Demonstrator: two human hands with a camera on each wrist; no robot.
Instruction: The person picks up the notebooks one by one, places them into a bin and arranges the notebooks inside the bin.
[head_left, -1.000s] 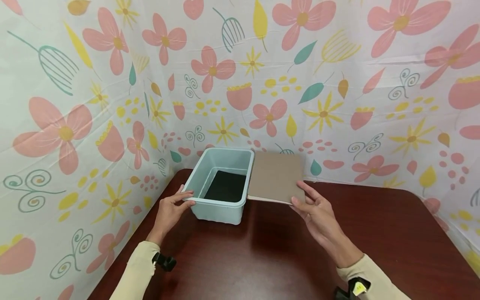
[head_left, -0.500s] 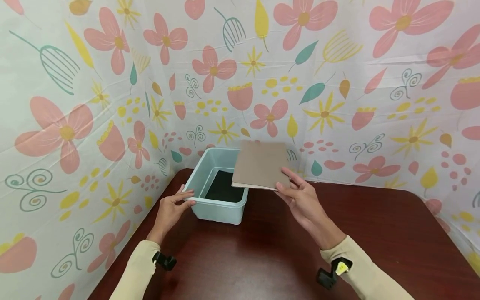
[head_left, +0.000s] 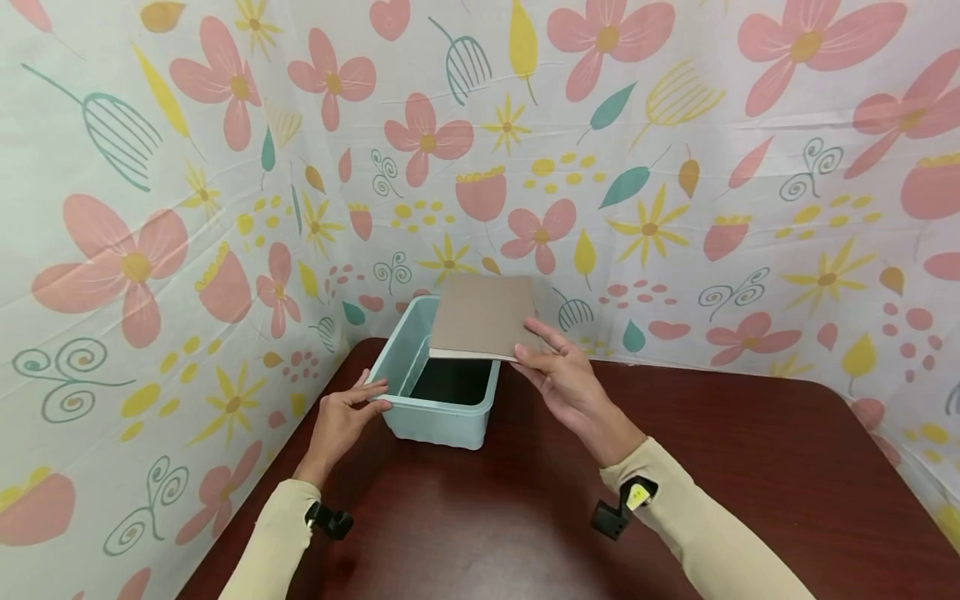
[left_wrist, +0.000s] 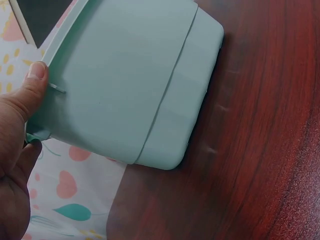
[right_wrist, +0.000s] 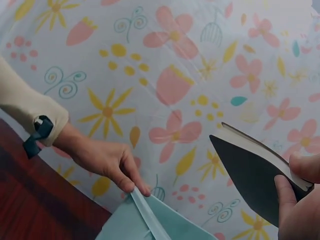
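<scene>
A light blue-green plastic bin (head_left: 438,427) stands on the table toward the left. My left hand (head_left: 341,425) pinches its near left corner at the rim; the left wrist view shows the thumb outside the bin's wall (left_wrist: 115,75). With my right hand (head_left: 576,396) I grip the right edge of a notebook (head_left: 483,317), thumb on one side and fingers on the other. Its taupe cover faces up over the bin's opening, hiding the bin's far right part. From the right wrist view the notebook (right_wrist: 250,175) shows pale pages and a dark underside. A flat black item (head_left: 453,383) lies inside the bin.
The dark reddish-brown wooden table (head_left: 712,467) extends to the right and in front of the bin. A white cloth (head_left: 660,167) with flower prints hangs close behind the table and along its left side.
My right hand has carried the notebook leftward and slightly up, from beside the bin to over its opening. The left hand and the bin have stayed in place.
</scene>
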